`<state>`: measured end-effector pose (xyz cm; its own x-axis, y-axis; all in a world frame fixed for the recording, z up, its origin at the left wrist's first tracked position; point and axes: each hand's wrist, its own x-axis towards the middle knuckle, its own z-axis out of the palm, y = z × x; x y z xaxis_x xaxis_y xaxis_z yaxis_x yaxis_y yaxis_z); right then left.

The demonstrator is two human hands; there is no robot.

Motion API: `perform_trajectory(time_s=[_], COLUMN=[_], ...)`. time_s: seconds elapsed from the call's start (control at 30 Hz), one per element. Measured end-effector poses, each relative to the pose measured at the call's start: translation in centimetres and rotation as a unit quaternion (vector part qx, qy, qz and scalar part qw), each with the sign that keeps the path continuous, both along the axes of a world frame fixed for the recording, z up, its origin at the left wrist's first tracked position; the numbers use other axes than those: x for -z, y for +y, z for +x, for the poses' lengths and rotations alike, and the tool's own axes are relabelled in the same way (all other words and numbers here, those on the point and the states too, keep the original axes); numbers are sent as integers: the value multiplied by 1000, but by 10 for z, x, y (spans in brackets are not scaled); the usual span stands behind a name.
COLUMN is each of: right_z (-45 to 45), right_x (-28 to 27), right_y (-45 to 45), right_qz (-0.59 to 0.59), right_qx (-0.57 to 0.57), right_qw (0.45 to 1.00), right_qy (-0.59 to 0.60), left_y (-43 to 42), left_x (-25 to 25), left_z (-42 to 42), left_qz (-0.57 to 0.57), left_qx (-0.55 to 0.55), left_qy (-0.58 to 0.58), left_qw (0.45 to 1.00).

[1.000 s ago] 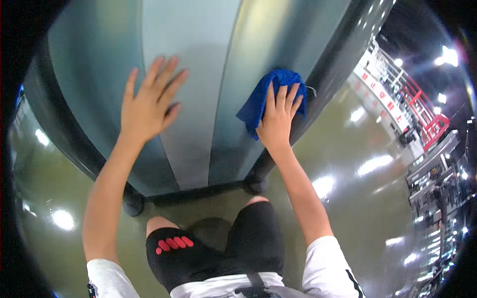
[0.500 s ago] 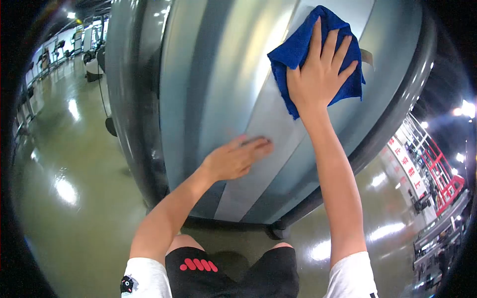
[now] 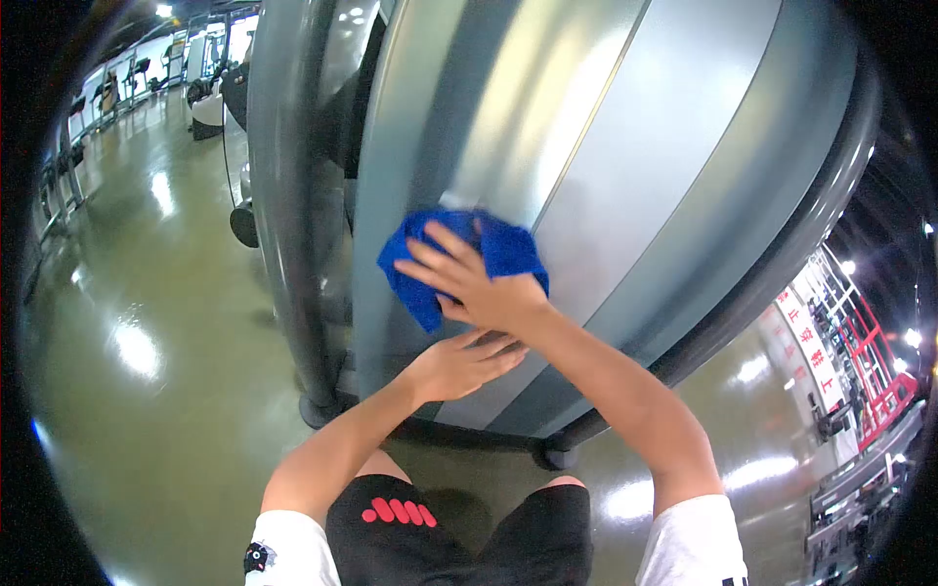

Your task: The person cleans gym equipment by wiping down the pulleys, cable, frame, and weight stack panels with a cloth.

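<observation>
A blue cloth (image 3: 508, 249) lies bunched against a large, curved, silver-grey panel (image 3: 674, 127). My right hand (image 3: 479, 283) presses it there with fingers spread, palm toward the panel. Just below, my left hand (image 3: 464, 366) is held close to the panel, fingers stretched out and partly behind the right wrist. Nothing shows in the left hand, though whether its fingertips touch the panel is hard to see. A lighter stripe runs diagonally down the panel.
Thick dark grey tubes (image 3: 283, 195) frame the panel on both sides, ending in round feet (image 3: 555, 455) on the shiny floor (image 3: 156, 439). Gym machines stand far left. On the right are a red frame (image 3: 884, 391) and a white sign (image 3: 809, 342) with red characters.
My right hand has brought the cloth down and left from the panel's upper right. The left hand has shifted slightly lower. The view has moved a little relative to the panel.
</observation>
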<state>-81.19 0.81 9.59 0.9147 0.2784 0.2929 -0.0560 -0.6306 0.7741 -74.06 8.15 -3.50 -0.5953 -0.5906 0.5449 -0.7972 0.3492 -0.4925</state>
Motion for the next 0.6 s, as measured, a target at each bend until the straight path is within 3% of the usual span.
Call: perform_trajectory(time_s=[0.07,0.13,0.23,0.3,0.33,0.37,0.43,0.5,0.53,0.6], right_z=[-3,-8,-9,-4,-6,1,-13,-29,-38,-47], right_x=[12,11,-5,-20,-37,-34,-85,-133,-159,-196], right_y=[-1,-5,-12,-18,-13,-29,-35,-33,-29,-21], right_qz=[44,34,0,-188,-139,1,60,-55,-24,-18], right_qx=[-18,-20,-27,-71,-40,-73,-123,-93,-94,-60], right_qw=[994,990,978,941,952,972,983,994,992,978], right_qy=[98,135,205,273,268,223,120,-29,-75,-201], left_y=[8,15,18,21,22,20,19,25,28,39], left_x=[2,-4,-28,-63,-82,-98,-135,-182,-199,-225], left_z=[4,10,14,15,18,22,17,12,11,16], left_qz=[-52,-142,-206,-205,-198,-228,-271,-335,-334,-386], left_qx=[-10,29,57,41,28,15,-6,31,29,63], left_qy=[-6,-77,-90,-61,-25,-18,54,90,86,238], left_qw=[999,986,973,976,980,973,961,937,938,889])
